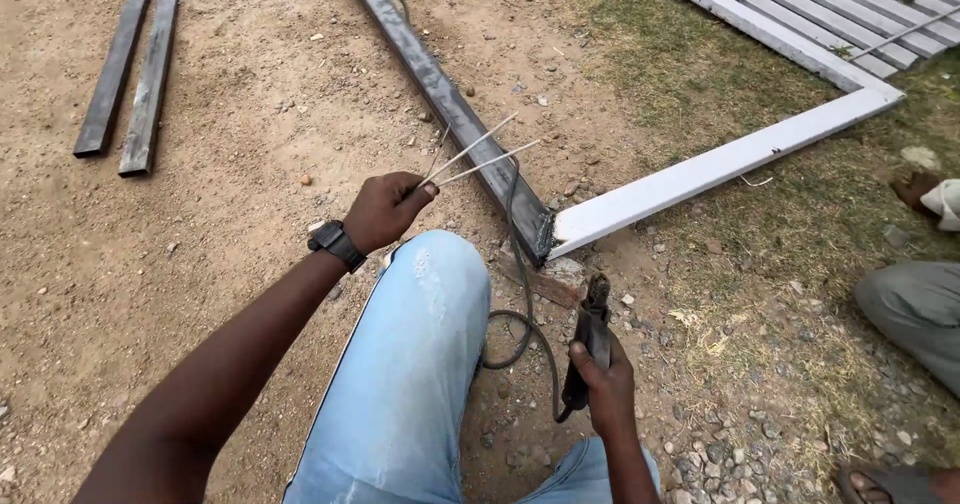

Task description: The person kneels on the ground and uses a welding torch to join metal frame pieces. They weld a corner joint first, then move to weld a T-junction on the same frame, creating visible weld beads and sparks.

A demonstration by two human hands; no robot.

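Here the left hand (385, 210) pinches welding rods (480, 159), tips toward one o'clock; the right hand (605, 379) grips the holder (594, 336), six o'clock of the joint (545, 234). Best seat one rod firmly, cable (518, 264) clear.

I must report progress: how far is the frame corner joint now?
Done: the dark bar and white bar meet at a blackened corner. In hand: left hand grips thin rods; right hand grips the holder, empty. Left: two bars lie apart.

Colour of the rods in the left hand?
Pale grey-white welding rods, held in the left hand; head view.
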